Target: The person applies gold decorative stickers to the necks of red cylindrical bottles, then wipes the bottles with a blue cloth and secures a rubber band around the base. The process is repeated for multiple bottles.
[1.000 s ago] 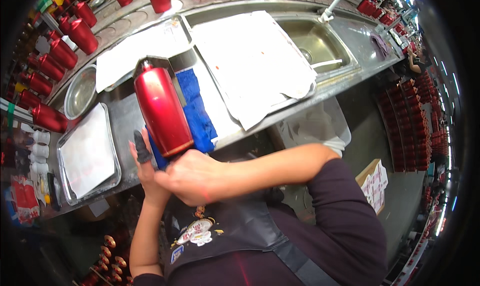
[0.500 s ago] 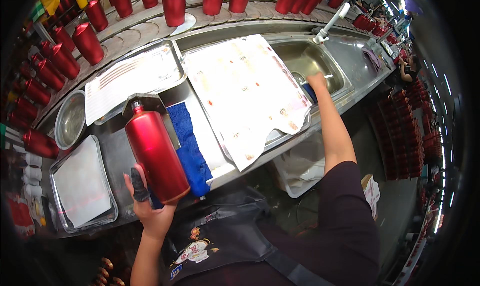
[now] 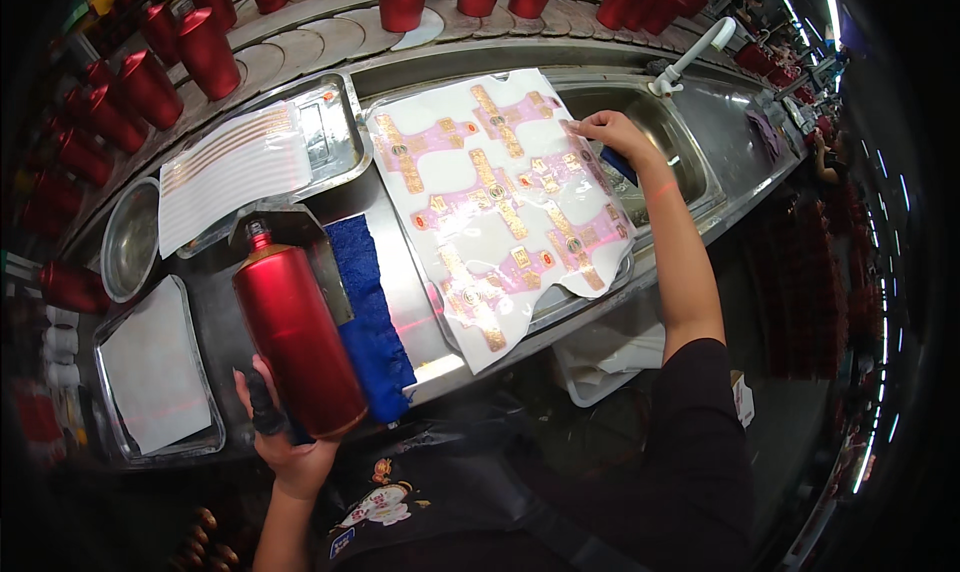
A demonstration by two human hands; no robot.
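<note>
The person's left hand [image 3: 295,457] has a big glossy red bottle [image 3: 300,342] by its base, fingers spread around the lower end, one of them wearing a black cover [image 3: 262,404]. The bottle is at the near edge of the metal surface [image 3: 212,297], toward the left, its neck pointing to the far edge. An angular metal holder [image 3: 318,247] sits by the neck, and a blue cloth [image 3: 365,312] lies along the bottle's right side.

Over to the right, the right hand [image 3: 618,135] is at the far right corner of a sheet of pink and gold decals [image 3: 490,197], its fingers narrowed, thumb and forefinger close together at the sheet's edge; I can't tell from here whether they grip it. Something dark blue [image 3: 618,162] shows just under that hand. The sheet covers most of a tray [image 3: 626,270] beside the sink [image 3: 655,112].

Along the far edge, a striped sheet [image 3: 235,177] rests on another tray [image 3: 352,122], with a metal bowl [image 3: 125,252] just left of it. Beyond, red bottles [image 3: 402,2] stand in line on a conveyor [image 3: 300,44].
</note>
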